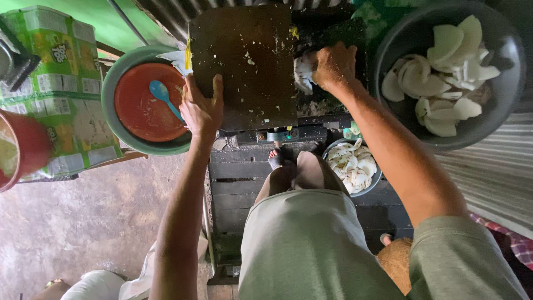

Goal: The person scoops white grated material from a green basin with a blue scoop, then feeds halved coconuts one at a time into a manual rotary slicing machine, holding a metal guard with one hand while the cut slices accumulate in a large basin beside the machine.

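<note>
Coconut pieces (303, 75) are pressed by the right hand (333, 66), fingers curled over them, at the right edge of the dark board (244, 61). That board's left edge is gripped by the left hand (201, 108). Fingertips are best kept clear, pressure steady.

Grey-green shirt and shorts, bare arms

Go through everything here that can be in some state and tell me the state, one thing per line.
Left hand: gripping the dark board's edge.
Right hand: pressing a white piece beside the board.
Dark board: flecked with white bits.
Black basin: holds large white pieces.
Small bowl: full of white slices.
Orange bowl: empty but for a blue spoon.
</note>
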